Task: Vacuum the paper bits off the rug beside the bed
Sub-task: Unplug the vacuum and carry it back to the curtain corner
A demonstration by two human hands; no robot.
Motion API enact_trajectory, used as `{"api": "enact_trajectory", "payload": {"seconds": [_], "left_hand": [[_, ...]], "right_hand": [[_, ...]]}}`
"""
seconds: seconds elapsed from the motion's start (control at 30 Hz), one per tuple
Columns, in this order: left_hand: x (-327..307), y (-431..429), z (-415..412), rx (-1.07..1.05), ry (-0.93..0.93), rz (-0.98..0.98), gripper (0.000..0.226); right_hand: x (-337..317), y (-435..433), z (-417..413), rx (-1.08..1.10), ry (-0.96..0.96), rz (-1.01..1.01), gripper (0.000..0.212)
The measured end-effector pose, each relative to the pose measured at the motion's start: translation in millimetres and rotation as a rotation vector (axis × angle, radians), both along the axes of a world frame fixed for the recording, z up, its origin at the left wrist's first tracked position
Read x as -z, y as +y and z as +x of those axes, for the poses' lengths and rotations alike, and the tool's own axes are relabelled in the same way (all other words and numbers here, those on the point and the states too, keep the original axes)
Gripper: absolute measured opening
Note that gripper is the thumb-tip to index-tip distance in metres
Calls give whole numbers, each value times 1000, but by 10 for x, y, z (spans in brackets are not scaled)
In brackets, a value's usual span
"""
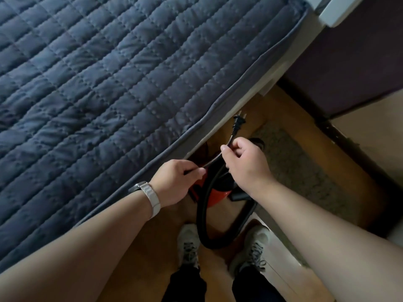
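A red vacuum cleaner (214, 196) stands on the wooden floor between the bed and the rug, mostly hidden under my hands. Its thick black hose (201, 223) loops down toward my shoes. My right hand (246, 162) pinches the black power cord just below its plug (238, 122), which points up and away. My left hand (176, 182), with a watch on the wrist, pinches the same cord lower down. The grey-beige rug (305, 171) lies to the right of the vacuum. No paper bits can be made out on it.
The bed with a dark blue quilted cover (98, 94) fills the left and top. A dark purple cabinet (349, 62) stands at the upper right. My two grey shoes (188, 245) rest on the wooden floor (152, 269). A white panel (281, 271) lies at lower right.
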State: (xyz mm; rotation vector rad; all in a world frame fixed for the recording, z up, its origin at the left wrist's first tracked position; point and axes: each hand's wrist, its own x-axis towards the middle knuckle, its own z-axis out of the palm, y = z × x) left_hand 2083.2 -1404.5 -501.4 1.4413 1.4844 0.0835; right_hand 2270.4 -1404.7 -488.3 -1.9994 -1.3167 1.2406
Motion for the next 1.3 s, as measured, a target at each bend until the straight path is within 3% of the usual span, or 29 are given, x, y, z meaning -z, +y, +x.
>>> {"api": "enact_trajectory", "payload": {"seconds": [0.17,0.5,0.7,0.77,0.87,1.07,1.3], "left_hand": [[619,-185,-117,-306,28,0,29],[2021,-342,132,-265,16,-21,20],[2736,-377,218,-137,-41,-44,18],[2870,-367,242,-98,-69,-80,17],[2988,-370,276,-88,-114,-112,18],[2928,-376,385,-61,-126,-176,22],[2756,-266,791,51,-17,-93,39]], "right_hand": [[563,-261,12,-28,-10,-88,21],[2271,-1341,84,-131,-31,-327,11],[3019,-1643,-184,-136,79,-361,44],[3114,-1656,-258,-148,191,-410,49],[3177,-1645,-341,-137,329,-451,32],[3019,-1707,-347,37,361,-371,18],[2570,-1419,190,299,312,-243,13]]}}
